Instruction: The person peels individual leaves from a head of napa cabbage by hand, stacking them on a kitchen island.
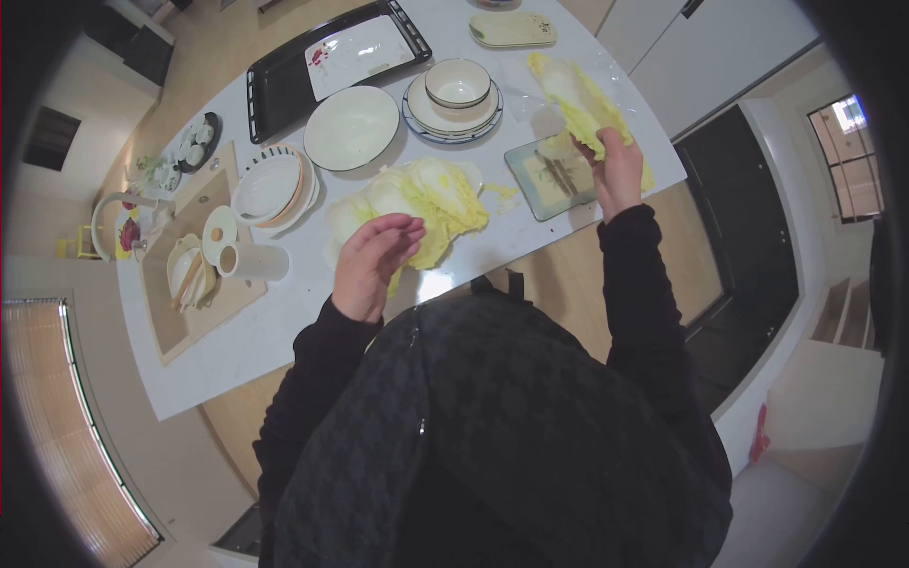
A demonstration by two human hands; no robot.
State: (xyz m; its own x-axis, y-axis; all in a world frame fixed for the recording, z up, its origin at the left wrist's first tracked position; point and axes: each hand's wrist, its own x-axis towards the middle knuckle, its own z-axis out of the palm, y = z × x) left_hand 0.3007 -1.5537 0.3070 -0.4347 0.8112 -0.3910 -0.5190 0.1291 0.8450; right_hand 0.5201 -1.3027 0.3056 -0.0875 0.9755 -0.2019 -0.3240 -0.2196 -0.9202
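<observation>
My right hand (619,172) is closed on the lower end of a napa cabbage leaf (579,95), yellow at the edges and pale along the middle. That leaf stretches away over the right side of the counter. Beneath and left of the hand lies a rectangular green-edged board or tray (544,182) with a brown plant-like pattern. My left hand (375,265) hovers over the near left edge of a pile of napa cabbage leaves (431,204), fingers loosely bent and nothing visible in them. The pile partly covers a white plate under it.
Behind the pile stand a large white bowl (352,129) and stacked plates with a small bowl (457,83). Further back is a black oven tray (275,99). Stacked dishes (269,186) and a sink (210,284) with dishes are at left. The counter's near edge runs before my body.
</observation>
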